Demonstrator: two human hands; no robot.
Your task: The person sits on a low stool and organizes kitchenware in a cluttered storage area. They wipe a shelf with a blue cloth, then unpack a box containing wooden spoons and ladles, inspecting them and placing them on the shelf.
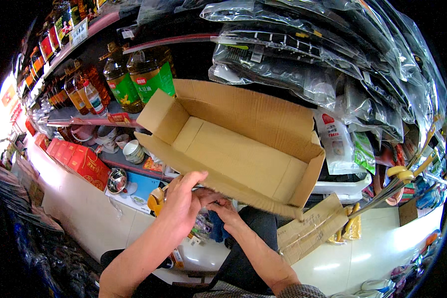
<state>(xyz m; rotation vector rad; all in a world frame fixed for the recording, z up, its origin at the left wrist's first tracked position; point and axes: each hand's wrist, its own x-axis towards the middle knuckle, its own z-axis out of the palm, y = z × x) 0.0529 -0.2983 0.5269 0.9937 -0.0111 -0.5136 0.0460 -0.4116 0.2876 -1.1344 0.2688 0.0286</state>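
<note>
An open, empty cardboard box (242, 156) is tilted in front of me, its flaps standing up. My left hand (184, 197) is at the near side of the box, with the thumb over the edge and the fingers beneath. Close beside it, my right hand (223, 212) has its fingers bent under the same near side, partly hidden by the box. Whether the right hand grips the box or something under it does not show. Below the hands are a dark blue item (218, 227) and small packaged goods.
Oil bottles (121, 82) stand on the shelf at left, above stacked bowls (133, 151). Red gift boxes (85, 164) and a metal bowl (117, 180) are lower left. Plastic-wrapped dark goods (275, 63) hang over the upper right. A second cardboard box (313, 231) stands near my legs.
</note>
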